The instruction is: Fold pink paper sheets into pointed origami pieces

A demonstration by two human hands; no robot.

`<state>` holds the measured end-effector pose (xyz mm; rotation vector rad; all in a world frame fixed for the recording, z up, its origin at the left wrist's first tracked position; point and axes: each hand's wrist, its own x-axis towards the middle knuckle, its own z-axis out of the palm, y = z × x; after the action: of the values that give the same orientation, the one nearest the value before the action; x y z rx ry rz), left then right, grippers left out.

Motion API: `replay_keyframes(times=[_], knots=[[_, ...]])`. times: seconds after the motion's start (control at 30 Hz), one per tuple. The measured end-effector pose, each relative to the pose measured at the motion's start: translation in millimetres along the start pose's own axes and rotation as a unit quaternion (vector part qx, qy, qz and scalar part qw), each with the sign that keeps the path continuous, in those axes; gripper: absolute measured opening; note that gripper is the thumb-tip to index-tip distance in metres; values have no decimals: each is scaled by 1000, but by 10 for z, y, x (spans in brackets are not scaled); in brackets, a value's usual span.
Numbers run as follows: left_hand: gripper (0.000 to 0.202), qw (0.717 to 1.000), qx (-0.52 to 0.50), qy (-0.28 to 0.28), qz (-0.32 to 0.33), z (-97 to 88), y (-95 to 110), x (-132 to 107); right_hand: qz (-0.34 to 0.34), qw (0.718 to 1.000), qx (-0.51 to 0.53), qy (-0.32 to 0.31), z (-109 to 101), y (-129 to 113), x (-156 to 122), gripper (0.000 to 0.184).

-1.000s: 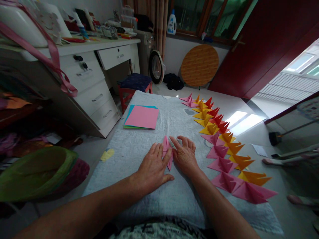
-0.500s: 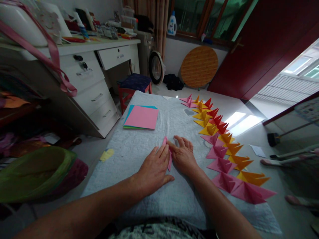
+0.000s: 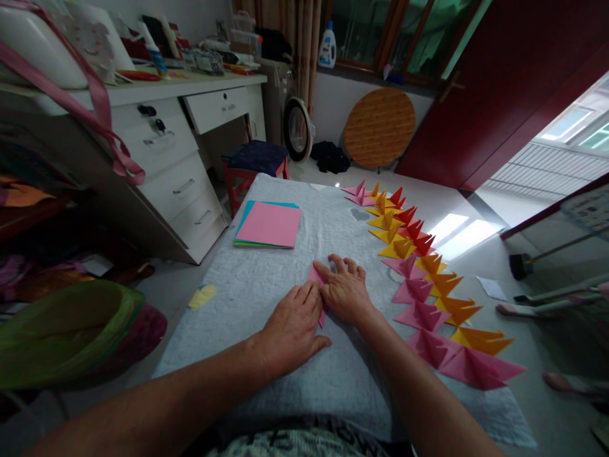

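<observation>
A narrow strip of folded pink origami paper (image 3: 316,273) lies on the cloth-covered table in front of me, its middle hidden by my fingers. My left hand (image 3: 292,324) rests flat over its left side, fingers stretched out and thumb spread. From the right, my right hand (image 3: 346,291) presses a finger on the paper's upper part, its other fingers apart and raised a little. Beyond my hands to the left sits a stack of square paper sheets (image 3: 270,225), pink on top with blue and green edges showing beneath.
Rows of folded paper pieces (image 3: 424,315) in pink, yellow, orange and red run along the table's right side. A pale blue cloth (image 3: 228,336) covers the table. A bin with a green liner (image 3: 76,330) stands at left, a stool (image 3: 257,158) behind the table.
My right hand has shifted slightly, its finger moving up and left on the pink paper, so more of the paper's top shows. My left hand stays nearly in place.
</observation>
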<state>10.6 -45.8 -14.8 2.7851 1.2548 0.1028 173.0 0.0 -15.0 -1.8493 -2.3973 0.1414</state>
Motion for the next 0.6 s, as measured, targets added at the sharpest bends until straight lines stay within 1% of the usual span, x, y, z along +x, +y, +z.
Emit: replay_keyframes(times=[0.2, 0.3, 0.37, 0.43, 0.5, 0.6], knots=[[74, 1000, -14, -3, 6, -22, 19, 12, 18, 1000, 23, -8, 10, 3, 13, 55], [73, 1000, -20, -5, 10, -57, 18, 21, -7, 998, 68, 9, 33, 73, -20, 61], [73, 1000, -28, -3, 11, -79, 16, 25, -45, 994, 101, 15, 31, 117, -58, 56], [73, 999, -33, -2, 11, -96, 13, 28, -75, 990, 118, 11, 15, 137, -96, 44], [72, 999, -39, -7, 10, -111, 11, 32, -86, 989, 118, 2, -3, 130, -120, 38], [71, 999, -45, -27, 5, -127, 14, 39, -79, 991, 106, -7, -6, 95, -116, 39]])
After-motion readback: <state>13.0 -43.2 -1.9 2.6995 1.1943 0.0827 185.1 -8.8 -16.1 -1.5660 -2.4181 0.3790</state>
